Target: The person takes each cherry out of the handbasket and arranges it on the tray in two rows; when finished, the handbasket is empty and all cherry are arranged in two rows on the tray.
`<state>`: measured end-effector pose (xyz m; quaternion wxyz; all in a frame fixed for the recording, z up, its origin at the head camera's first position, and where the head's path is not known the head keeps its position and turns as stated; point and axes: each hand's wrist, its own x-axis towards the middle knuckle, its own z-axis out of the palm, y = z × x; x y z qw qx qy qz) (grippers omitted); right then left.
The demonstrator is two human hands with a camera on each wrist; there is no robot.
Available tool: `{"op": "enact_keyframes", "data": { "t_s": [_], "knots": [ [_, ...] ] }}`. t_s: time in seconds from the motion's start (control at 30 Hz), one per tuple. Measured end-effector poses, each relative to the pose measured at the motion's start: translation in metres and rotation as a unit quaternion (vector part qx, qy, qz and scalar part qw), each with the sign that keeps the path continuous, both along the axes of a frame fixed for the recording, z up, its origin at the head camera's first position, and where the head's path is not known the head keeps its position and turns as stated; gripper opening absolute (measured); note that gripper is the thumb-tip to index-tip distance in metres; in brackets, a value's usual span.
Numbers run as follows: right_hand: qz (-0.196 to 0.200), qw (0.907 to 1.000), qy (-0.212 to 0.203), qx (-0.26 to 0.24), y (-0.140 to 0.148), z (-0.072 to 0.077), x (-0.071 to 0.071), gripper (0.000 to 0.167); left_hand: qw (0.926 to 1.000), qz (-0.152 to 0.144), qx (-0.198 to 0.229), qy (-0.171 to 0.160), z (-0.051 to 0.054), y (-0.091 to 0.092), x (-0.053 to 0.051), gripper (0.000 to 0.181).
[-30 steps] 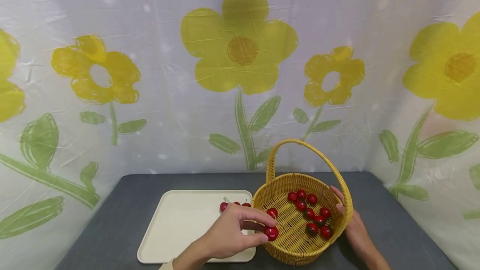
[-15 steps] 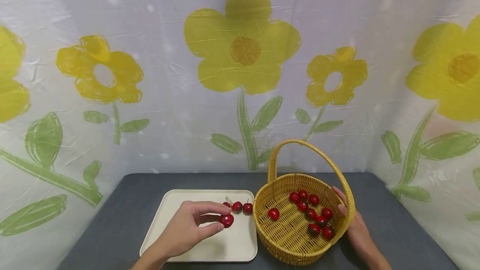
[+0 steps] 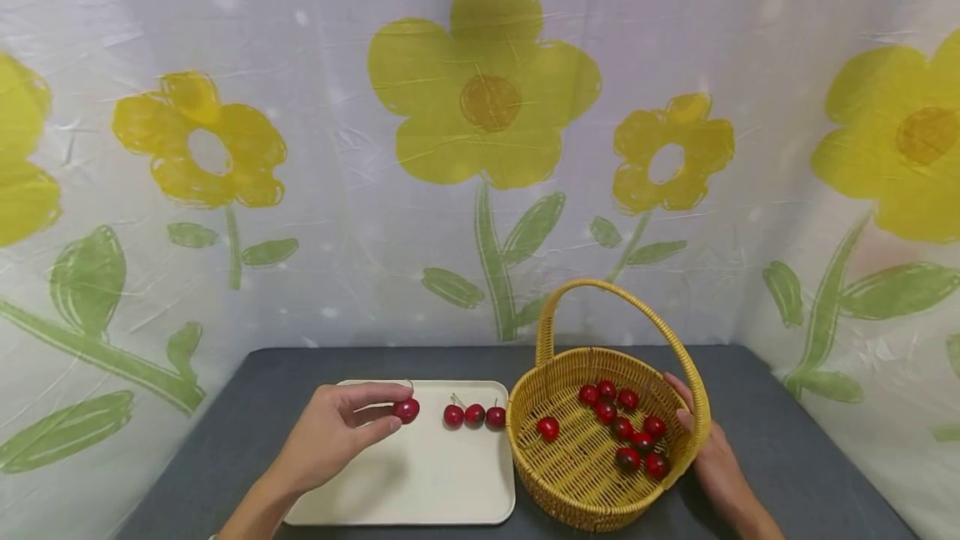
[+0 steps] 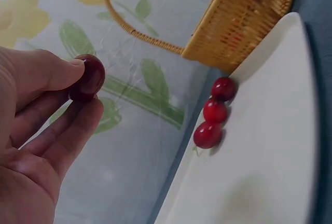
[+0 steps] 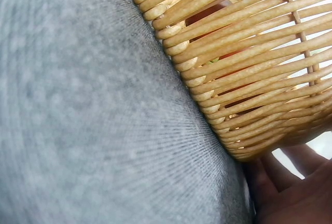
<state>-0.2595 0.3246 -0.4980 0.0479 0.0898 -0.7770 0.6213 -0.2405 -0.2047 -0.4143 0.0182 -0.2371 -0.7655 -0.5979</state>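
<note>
My left hand (image 3: pixel 330 432) pinches a dark red cherry (image 3: pixel 407 411) between thumb and fingertips, above the left half of a cream tray (image 3: pixel 427 490). The left wrist view shows this cherry (image 4: pixel 89 79) held up clear of the tray. Three more cherries (image 3: pixel 474 415) lie in a row near the tray's back right corner, some with stems. To the right stands a yellow wicker basket (image 3: pixel 551 490) with several cherries inside. My right hand (image 3: pixel 716 465) holds the basket's right side, its thumb at the rim; in the right wrist view its fingers are partly hidden by the wall.
A dark grey tabletop (image 3: pixel 300 365) lies under tray and basket. The basket's tall arched handle (image 3: pixel 630 300) rises over its opening. Behind hangs a pale cloth (image 3: pixel 337 273) printed with yellow flowers.
My left hand has moved left, from the basket's rim to over the tray, with the cherry still pinched, uncovering the cherry row. The right hand stays at the basket.
</note>
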Motion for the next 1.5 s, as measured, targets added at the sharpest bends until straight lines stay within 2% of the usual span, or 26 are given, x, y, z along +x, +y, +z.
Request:
{"op": "enact_keyframes", "data": {
  "t_s": [0.2, 0.37, 0.53, 0.77, 0.9, 1.13, 1.4, 1.5],
  "knots": [
    [-0.004, 1.0000, 0.002, 0.003, 0.001, 0.000, 0.001, 0.057, 0.9978, 0.022, -0.062, -0.005, 0.006, 0.008, -0.024, 0.035],
    [-0.012, 0.9998, -0.004, 0.013, 0.000, 0.002, 0.002, 0.057, 0.9973, 0.028, -0.067, -0.012, 0.007, 0.018, -0.041, 0.036],
    [-0.015, 0.9997, -0.007, 0.017, -0.001, 0.003, 0.001, 0.057, 0.9974, 0.028, -0.066, -0.013, -0.001, 0.021, -0.052, 0.037],
    [-0.015, 0.9997, -0.010, 0.015, -0.003, 0.003, 0.000, 0.058, 0.9970, 0.032, -0.062, -0.035, -0.019, 0.020, -0.064, 0.032],
    [-0.016, 0.9997, -0.012, 0.012, -0.002, 0.004, 0.000, 0.058, 0.9955, 0.043, -0.076, -0.036, -0.032, 0.023, -0.071, 0.030],
    [-0.019, 0.9995, -0.020, 0.014, -0.001, 0.004, 0.000, 0.058, 0.9898, 0.079, -0.118, -0.012, -0.049, 0.029, -0.075, 0.024],
    [-0.025, 0.9992, -0.027, 0.017, -0.002, 0.006, 0.000, 0.059, 0.9795, 0.105, -0.172, 0.006, -0.062, 0.035, -0.076, 0.022],
    [-0.023, 0.9992, -0.029, 0.016, -0.002, 0.006, 0.000, 0.059, 0.9789, 0.106, -0.175, 0.010, -0.064, 0.036, -0.076, 0.023]
  ]
}}
